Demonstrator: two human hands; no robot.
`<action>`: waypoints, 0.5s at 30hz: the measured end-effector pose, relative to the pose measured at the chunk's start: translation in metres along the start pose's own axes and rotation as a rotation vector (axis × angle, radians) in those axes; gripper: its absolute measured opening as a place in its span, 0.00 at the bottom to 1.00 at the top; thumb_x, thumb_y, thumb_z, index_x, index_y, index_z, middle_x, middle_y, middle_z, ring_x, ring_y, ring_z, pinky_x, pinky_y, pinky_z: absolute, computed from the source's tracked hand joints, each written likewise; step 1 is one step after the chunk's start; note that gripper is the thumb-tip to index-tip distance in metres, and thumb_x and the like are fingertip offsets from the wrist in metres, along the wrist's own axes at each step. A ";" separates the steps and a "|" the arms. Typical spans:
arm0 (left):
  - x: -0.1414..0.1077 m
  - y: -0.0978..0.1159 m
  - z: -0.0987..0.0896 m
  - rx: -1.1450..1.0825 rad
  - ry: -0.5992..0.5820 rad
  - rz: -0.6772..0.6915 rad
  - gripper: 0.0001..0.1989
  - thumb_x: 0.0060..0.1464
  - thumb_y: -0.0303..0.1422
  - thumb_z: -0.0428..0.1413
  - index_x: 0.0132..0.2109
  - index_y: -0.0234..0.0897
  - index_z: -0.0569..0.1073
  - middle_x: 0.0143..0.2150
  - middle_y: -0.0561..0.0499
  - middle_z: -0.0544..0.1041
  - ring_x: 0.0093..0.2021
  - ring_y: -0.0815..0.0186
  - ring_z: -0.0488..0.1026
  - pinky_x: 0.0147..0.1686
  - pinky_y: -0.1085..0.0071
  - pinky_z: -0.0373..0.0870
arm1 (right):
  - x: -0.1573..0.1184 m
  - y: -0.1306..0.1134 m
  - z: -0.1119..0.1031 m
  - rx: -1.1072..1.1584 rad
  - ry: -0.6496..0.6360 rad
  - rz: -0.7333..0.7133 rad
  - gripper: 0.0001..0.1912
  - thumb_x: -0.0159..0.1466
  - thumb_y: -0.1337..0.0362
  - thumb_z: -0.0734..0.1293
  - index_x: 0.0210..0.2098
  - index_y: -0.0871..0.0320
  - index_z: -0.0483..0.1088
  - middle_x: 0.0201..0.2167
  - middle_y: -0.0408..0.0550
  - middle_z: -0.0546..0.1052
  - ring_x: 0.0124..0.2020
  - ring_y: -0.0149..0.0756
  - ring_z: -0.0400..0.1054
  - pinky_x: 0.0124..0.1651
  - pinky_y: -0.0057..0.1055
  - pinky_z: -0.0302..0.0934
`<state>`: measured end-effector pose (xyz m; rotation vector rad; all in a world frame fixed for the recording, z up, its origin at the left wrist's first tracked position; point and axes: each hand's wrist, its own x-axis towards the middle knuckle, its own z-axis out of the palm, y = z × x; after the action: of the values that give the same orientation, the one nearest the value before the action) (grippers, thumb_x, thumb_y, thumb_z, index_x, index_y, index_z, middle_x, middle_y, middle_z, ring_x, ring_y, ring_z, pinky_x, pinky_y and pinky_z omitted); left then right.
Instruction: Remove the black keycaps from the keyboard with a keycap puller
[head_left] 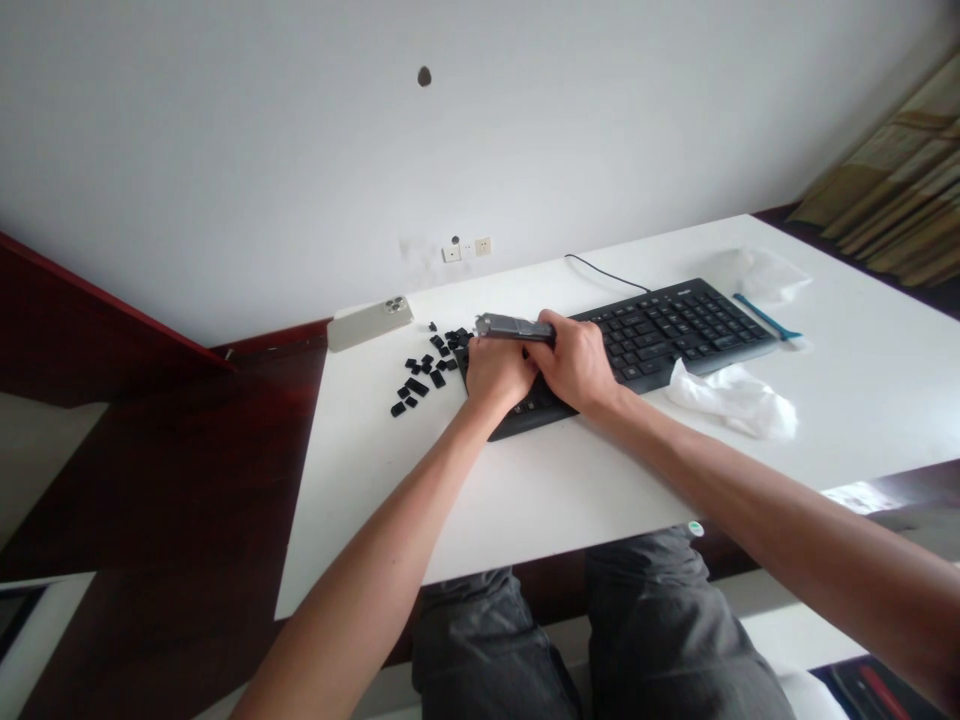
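Note:
A black keyboard (652, 335) lies at a slant on the white table (375, 480). My right hand (576, 358) is closed round a dark grey handheld tool (514, 328), which points left above the keyboard's left end. My left hand (499, 372) rests on that left end, under the tool and touching my right hand; its fingertips are hidden, so whether it grips anything does not show. Several loose black keycaps (417, 386) are scattered on the table just left of the keyboard.
A phone (367, 325) lies face down at the table's back left corner. White crumpled tissue (739, 400) sits in front of the keyboard. Right of it are a blue brush (766, 316) and a clear plastic bag (765, 275). A cable (607, 273) runs behind the keyboard.

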<state>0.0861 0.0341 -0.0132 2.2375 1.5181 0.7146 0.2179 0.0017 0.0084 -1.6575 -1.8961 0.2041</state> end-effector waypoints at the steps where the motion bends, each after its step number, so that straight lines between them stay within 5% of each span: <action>1: 0.000 0.001 -0.001 0.004 -0.009 -0.026 0.06 0.68 0.32 0.56 0.50 0.40 0.73 0.48 0.44 0.82 0.50 0.50 0.80 0.55 0.56 0.74 | 0.000 -0.002 0.001 0.019 0.012 -0.019 0.09 0.69 0.59 0.61 0.34 0.55 0.67 0.32 0.53 0.80 0.31 0.42 0.70 0.37 0.33 0.53; 6: -0.001 0.001 -0.002 0.132 0.010 0.152 0.08 0.68 0.31 0.57 0.51 0.37 0.77 0.53 0.40 0.81 0.58 0.48 0.77 0.60 0.55 0.70 | 0.003 0.003 0.000 0.094 0.092 0.023 0.10 0.67 0.59 0.62 0.30 0.53 0.63 0.22 0.45 0.71 0.25 0.38 0.63 0.34 0.32 0.52; 15: 0.004 -0.016 -0.028 -0.119 0.026 0.263 0.04 0.67 0.28 0.60 0.43 0.39 0.79 0.46 0.48 0.81 0.49 0.60 0.79 0.54 0.64 0.73 | 0.013 0.033 -0.013 0.303 0.272 0.148 0.15 0.63 0.59 0.67 0.22 0.55 0.62 0.18 0.39 0.64 0.24 0.31 0.56 0.32 0.31 0.51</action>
<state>0.0594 0.0439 0.0021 2.3678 1.1698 0.8870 0.2522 0.0167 0.0075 -1.5318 -1.4647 0.2939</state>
